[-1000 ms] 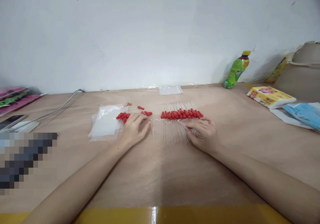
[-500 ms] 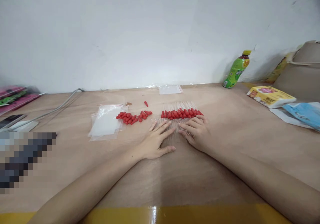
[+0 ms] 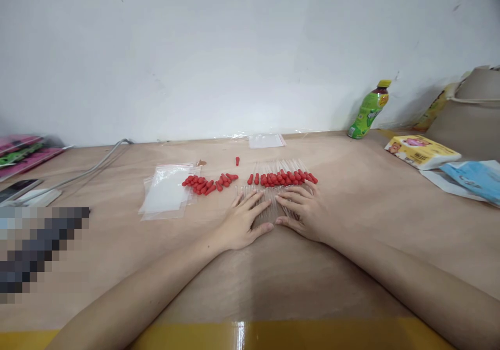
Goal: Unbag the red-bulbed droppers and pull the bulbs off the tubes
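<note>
In the frame's centre, the left hand [image 3: 240, 226] and right hand [image 3: 310, 214] spread open-fingered over bare clear tubes [image 3: 269, 192], below a row of red bulbs [image 3: 283, 177] seemingly fitted on tubes, with loose bulbs [image 3: 199, 184] unfitted left of centre on the tabletop [image 3: 219, 298].

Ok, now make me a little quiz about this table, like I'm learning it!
1. What colour is the cap on the green bottle?
A) red
B) yellow
C) blue
2. True or false: the fingers of the left hand and the right hand are over the clear tubes.
3. Fill in the word: one red piece lies apart from the other red pieces, closer to the ____.

Key: 1 B; 2 true; 3 wall.
</note>
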`<state>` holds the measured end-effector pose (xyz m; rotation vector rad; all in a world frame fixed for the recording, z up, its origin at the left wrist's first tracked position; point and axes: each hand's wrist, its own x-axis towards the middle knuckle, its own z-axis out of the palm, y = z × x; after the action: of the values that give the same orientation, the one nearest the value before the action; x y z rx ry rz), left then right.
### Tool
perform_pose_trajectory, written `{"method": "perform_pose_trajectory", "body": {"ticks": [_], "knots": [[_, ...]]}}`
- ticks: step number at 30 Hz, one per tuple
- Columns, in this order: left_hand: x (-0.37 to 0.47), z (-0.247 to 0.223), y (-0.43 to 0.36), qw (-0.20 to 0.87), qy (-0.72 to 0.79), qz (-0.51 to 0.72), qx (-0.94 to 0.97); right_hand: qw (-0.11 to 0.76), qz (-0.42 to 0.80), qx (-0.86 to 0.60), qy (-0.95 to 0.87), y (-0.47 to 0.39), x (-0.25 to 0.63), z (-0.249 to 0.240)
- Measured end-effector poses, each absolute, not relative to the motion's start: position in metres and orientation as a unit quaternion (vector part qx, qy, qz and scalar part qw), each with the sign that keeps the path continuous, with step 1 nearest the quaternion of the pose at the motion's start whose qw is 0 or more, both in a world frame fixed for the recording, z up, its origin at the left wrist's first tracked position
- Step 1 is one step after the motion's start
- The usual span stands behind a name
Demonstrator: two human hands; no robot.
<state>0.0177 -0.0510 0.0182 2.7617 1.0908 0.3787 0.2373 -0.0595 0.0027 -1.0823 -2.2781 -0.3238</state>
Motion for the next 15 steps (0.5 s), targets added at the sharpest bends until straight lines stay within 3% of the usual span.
{"method": "perform_pose_trajectory", "body": {"ticks": [6, 10, 15], "knots": [[0.016, 0.040, -0.024, -0.008, 0.468, 0.251, 0.847, 0.260, -0.086, -0.411, -0.870, -0.062, 0.237, 0.008], [0.016, 0.057, 0.034, -0.035, 0.588, 0.187, 0.787, 0.261, -0.077, -0.413, -0.869, -0.063, 0.237, 0.010], [0.033, 0.050, 0.101, 0.005, 0.610, 0.137, 0.781, 0.271, -0.068, -0.411, -0.868, -0.065, 0.237, 0.013]]}}
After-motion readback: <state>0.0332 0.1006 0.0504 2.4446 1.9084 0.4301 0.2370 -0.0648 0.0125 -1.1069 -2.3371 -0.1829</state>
